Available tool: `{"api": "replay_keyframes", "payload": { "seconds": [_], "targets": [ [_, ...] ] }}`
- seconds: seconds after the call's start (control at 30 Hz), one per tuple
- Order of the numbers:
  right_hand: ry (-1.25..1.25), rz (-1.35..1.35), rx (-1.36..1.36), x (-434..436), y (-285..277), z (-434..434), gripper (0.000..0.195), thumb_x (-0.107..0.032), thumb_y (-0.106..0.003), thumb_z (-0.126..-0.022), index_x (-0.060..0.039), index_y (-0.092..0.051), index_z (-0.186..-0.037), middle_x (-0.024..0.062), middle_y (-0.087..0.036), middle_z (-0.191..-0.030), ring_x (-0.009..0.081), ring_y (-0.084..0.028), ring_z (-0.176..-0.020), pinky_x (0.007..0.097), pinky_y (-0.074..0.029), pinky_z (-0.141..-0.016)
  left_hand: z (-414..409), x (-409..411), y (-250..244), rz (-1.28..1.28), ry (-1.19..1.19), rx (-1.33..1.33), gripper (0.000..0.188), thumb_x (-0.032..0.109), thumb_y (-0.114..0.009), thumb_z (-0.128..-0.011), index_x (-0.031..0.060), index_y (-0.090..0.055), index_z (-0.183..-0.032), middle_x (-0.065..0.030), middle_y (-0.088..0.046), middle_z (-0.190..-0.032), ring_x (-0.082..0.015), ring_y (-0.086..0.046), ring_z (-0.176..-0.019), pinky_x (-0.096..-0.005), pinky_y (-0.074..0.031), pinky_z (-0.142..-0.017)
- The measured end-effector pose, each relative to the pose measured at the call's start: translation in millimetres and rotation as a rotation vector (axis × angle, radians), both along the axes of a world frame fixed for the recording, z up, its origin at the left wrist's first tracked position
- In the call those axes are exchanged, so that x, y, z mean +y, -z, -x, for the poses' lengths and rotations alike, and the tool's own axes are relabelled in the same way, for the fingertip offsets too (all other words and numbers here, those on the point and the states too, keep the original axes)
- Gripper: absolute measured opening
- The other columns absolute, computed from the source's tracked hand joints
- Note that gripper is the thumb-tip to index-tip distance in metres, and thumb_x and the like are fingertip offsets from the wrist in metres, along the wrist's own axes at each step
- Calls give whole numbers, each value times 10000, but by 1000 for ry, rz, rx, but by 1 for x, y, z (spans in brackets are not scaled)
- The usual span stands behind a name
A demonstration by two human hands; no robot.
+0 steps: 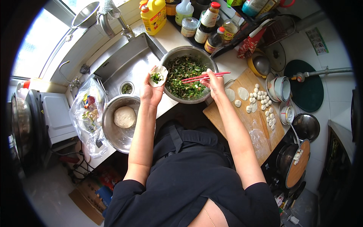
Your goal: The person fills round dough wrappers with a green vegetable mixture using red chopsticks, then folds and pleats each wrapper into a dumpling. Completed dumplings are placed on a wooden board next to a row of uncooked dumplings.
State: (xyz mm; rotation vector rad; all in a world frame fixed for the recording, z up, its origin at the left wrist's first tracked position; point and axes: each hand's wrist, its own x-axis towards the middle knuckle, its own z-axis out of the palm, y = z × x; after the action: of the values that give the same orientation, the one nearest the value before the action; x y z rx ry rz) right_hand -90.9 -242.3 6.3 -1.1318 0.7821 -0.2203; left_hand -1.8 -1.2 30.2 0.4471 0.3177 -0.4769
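Note:
My left hand (151, 92) holds a round dough wrapper (155, 83) with a small heap of chopped green filling (156, 77) on it. A pair of red chopsticks (198, 77) is gripped in my right hand (214, 83), their tips in the chopped green mixture (184, 65). That mixture fills much of a large steel bowl (213, 61) at the counter's edge. Right of it, a wooden board (241, 122) carries flat wrappers (243, 93), several small dough pieces (263, 99) and a rolling pin (265, 132). A dough ball (124, 117) rests in another steel bowl (106, 124) left of my left forearm.
A steel sink (139, 56) with a faucet (127, 31) lies at the back left. Sauce bottles (215, 41) and a yellow jug (153, 18) stand behind the filling bowl. A plastic bag (89, 113) of scraps sits at left. Pots (286, 159) occupy the cooktop at right.

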Motion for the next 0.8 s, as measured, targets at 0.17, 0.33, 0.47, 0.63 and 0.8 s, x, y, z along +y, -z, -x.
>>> {"api": "replay_keyframes", "payload": {
  "seconds": [0.17,0.33,0.47,0.63,0.8],
  "targets": [
    [40,32,11,-11,-9,9,328,-261,-558,-968,49,-655,-923,106,-662,-766,166,-658,-600,237,-571,-529,-2,-3,3,30,8,14,424,237,-349,-1039,-35,-454,-1346,-212,-505,-1355,-350,-488,-1260,-485,-389,-1091],
    [101,21,17,-22,-14,19,323,-270,-573,-964,39,-662,-934,113,-668,-796,174,-659,-605,253,-572,-543,-3,-11,2,29,30,32,423,233,-338,-1040,-35,-456,-1345,-213,-505,-1357,-350,-482,-1269,-484,-380,-1102],
    [164,-29,9,-31,-17,28,324,-274,-584,-960,41,-657,-941,109,-666,-790,181,-659,-615,254,-570,-559,-2,-17,4,34,55,43,428,245,-331,-1040,-36,-472,-1331,-202,-527,-1340,-334,-506,-1247,-478,-392,-1092],
    [195,-61,-36,-38,-26,37,309,-271,-600,-954,33,-649,-932,99,-659,-785,191,-655,-633,248,-557,-553,-2,-22,12,15,87,22,429,256,-337,-1038,-32,-488,-1318,-190,-549,-1321,-317,-525,-1230,-468,-405,-1080],
    [234,-88,-120,-42,-43,42,282,-264,-616,-946,17,-643,-943,90,-660,-797,193,-657,-636,250,-553,-543,2,-30,12,0,113,37,425,254,-336,-1038,-23,-495,-1318,-184,-553,-1317,-307,-527,-1227,-451,-408,-1079]
  ]
}}
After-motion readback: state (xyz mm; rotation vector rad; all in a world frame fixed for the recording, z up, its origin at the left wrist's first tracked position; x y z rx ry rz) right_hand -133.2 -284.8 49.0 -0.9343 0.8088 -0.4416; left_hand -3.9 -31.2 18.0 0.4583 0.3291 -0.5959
